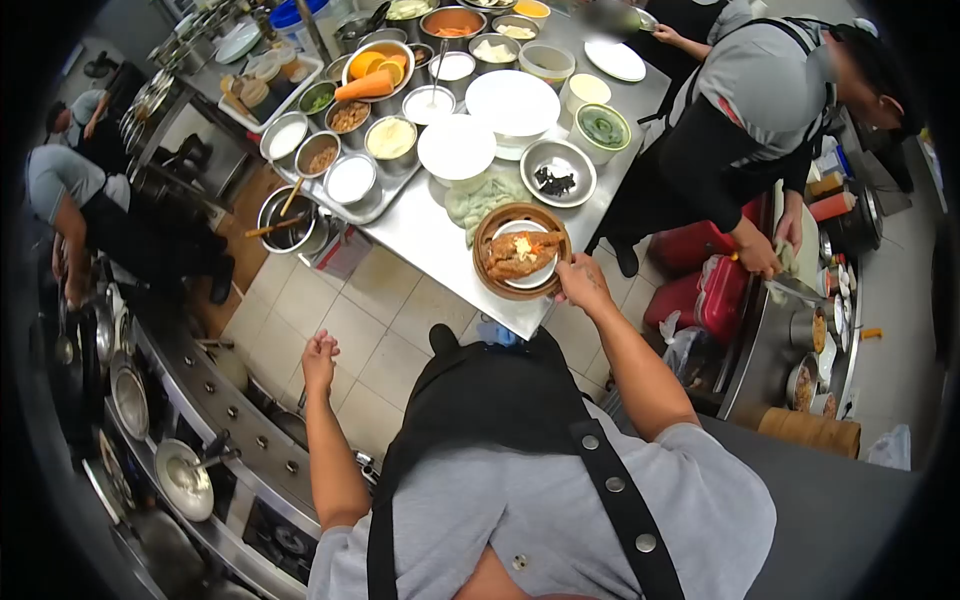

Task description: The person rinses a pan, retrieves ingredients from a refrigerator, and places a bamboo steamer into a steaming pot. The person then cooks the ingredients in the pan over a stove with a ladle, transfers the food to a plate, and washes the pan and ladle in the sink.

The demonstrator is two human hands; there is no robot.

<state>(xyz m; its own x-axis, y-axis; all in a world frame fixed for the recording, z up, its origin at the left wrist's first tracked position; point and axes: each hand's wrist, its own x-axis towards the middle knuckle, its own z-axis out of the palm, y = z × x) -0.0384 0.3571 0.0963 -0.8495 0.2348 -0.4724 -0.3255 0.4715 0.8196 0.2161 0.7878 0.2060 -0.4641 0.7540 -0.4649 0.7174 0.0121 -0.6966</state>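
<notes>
Grey shirt [440,530], bottom centre. Your right hand [580,282] grips basket [515,211] by rim, just above centre, at tabletop [425,240] corner; left hand [320,358] loosely curled, unladen. Basket probably light, stiff; food [518,258] likely soft: hold rim level.

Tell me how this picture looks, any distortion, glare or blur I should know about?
In the head view, wide-angle distortion bends the stove front into a curve, with dark corners; in the head view, the white plates look nearly washed out; also in the head view, a smudged patch blurs the top edge, while the right hand and the bamboo steamer it grips look fairly clear.
</notes>
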